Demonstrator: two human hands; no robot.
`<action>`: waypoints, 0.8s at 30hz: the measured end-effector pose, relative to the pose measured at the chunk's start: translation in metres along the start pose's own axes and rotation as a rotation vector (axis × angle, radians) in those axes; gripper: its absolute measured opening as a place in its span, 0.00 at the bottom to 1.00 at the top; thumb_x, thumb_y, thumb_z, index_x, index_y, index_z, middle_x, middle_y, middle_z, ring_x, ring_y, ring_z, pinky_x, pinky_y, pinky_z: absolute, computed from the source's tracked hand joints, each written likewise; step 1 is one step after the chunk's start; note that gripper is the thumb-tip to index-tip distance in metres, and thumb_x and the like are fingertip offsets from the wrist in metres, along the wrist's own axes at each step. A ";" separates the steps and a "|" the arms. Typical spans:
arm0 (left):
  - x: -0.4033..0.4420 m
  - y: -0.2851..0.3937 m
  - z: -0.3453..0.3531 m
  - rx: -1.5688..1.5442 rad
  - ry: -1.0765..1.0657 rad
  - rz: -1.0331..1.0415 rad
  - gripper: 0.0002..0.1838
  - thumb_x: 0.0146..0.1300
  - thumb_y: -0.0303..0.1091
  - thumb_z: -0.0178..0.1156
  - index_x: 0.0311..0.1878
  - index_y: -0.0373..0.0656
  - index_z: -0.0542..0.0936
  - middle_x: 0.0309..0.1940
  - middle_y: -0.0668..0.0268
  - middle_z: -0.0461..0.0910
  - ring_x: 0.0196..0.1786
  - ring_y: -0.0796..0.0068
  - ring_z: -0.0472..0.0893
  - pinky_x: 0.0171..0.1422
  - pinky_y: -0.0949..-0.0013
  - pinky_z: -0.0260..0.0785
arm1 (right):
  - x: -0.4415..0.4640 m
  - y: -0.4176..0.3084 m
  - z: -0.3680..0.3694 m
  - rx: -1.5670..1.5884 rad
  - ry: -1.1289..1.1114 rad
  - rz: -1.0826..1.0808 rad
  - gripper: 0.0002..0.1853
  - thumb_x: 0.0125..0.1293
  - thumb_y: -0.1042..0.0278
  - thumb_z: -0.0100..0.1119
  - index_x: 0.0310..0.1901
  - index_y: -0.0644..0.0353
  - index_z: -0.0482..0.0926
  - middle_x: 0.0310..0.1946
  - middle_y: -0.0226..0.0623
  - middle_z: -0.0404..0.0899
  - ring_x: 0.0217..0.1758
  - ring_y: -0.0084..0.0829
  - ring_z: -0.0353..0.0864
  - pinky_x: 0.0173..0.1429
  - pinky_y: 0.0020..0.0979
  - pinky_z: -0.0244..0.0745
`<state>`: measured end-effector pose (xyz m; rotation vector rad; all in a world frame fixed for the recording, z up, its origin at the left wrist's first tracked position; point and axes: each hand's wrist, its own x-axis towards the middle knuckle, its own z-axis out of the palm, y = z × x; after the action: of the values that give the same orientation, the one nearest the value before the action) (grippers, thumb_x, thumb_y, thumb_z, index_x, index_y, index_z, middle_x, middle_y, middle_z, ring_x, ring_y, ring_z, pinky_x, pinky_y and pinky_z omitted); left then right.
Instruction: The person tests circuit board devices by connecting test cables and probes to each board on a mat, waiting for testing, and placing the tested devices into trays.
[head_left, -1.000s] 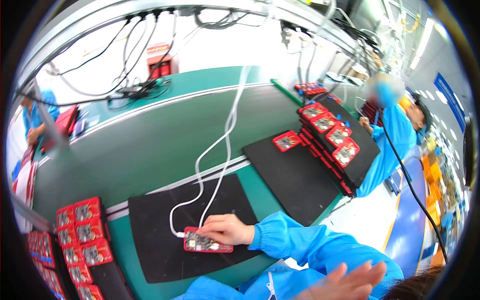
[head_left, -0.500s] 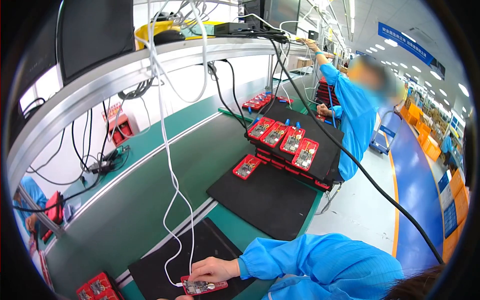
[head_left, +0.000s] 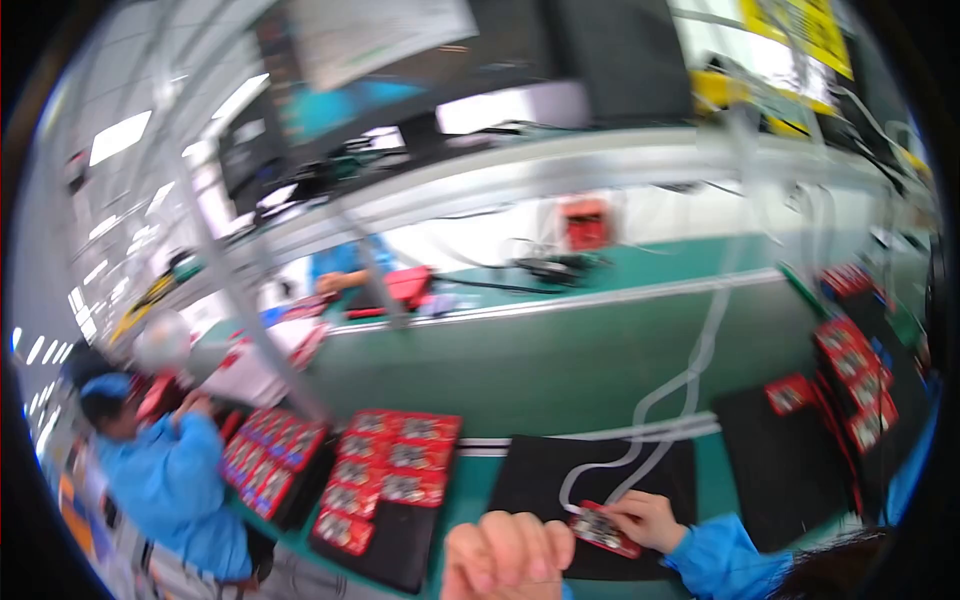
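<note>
My right hand (head_left: pixel 648 521) is closed on the near right part of a circuit board in a red tray (head_left: pixel 603 531), which lies on a black mat (head_left: pixel 530 480). A white cable (head_left: pixel 690 380) reaches the board's left end. In the foreground, left of the board, my left hand (head_left: pixel 505 555) is raised close to the camera, fingers curled and pressed together. Whether it holds anything is hidden.
Red-trayed boards (head_left: pixel 415 455) stand on a black stack to the left, beside another group (head_left: pixel 270 455). More boards (head_left: pixel 850 370) and a mat (head_left: pixel 780 470) are at the right. A person in blue (head_left: pixel 170 480) works at the far left. A metal frame (head_left: pixel 560 165) crosses above.
The view has swung left, bringing the left-hand stacks and a person into sight. My left hand has risen from beside the board with its fingers curled. My right hand remains at the board.
</note>
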<state>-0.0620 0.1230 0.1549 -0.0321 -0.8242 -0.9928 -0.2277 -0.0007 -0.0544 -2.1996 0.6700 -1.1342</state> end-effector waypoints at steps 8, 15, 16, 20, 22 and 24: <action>-0.007 0.018 -0.029 -0.100 -0.285 0.507 0.09 0.74 0.38 0.46 0.38 0.47 0.71 0.26 0.66 0.67 0.28 0.72 0.65 0.35 0.66 0.63 | 0.005 -0.015 0.005 -0.006 0.078 0.040 0.07 0.54 0.81 0.65 0.35 0.62 0.87 0.25 0.37 0.82 0.25 0.26 0.83 0.28 0.24 0.77; 0.001 0.003 -0.056 -0.184 -0.448 0.526 0.10 0.74 0.39 0.46 0.39 0.45 0.72 0.28 0.64 0.69 0.28 0.71 0.67 0.35 0.66 0.64 | 0.001 -0.009 0.006 0.075 0.052 0.100 0.07 0.56 0.81 0.64 0.36 0.63 0.86 0.28 0.37 0.83 0.26 0.25 0.84 0.30 0.23 0.78; 0.002 0.002 -0.061 -0.190 -0.469 0.524 0.10 0.74 0.39 0.46 0.39 0.45 0.72 0.28 0.64 0.69 0.28 0.71 0.68 0.35 0.66 0.64 | 0.002 -0.011 0.005 0.040 0.040 0.094 0.07 0.57 0.81 0.64 0.36 0.63 0.86 0.28 0.37 0.83 0.27 0.24 0.84 0.30 0.22 0.79; 0.008 -0.007 -0.075 -0.231 -0.560 0.517 0.11 0.74 0.40 0.47 0.39 0.44 0.72 0.29 0.63 0.70 0.29 0.70 0.69 0.35 0.66 0.65 | 0.002 -0.012 0.004 0.046 0.040 0.087 0.07 0.57 0.81 0.64 0.37 0.62 0.86 0.28 0.38 0.83 0.28 0.24 0.85 0.31 0.22 0.79; 0.013 -0.015 -0.082 -0.268 -0.610 0.513 0.11 0.73 0.40 0.47 0.40 0.43 0.73 0.29 0.62 0.71 0.29 0.69 0.69 0.35 0.65 0.65 | 0.006 -0.026 0.002 0.033 0.094 0.017 0.06 0.57 0.81 0.63 0.36 0.62 0.85 0.34 0.41 0.84 0.35 0.37 0.85 0.38 0.29 0.78; 0.015 -0.020 -0.089 -0.289 -0.653 0.514 0.12 0.73 0.40 0.47 0.40 0.43 0.73 0.30 0.62 0.72 0.29 0.69 0.70 0.35 0.65 0.66 | 0.006 -0.024 0.001 0.022 0.089 0.019 0.07 0.57 0.81 0.63 0.36 0.62 0.85 0.34 0.41 0.84 0.35 0.36 0.85 0.37 0.29 0.78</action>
<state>-0.0196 0.0669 0.0956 -0.8130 -1.1780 -0.5952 -0.2195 0.0125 -0.0347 -2.1299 0.7115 -1.2297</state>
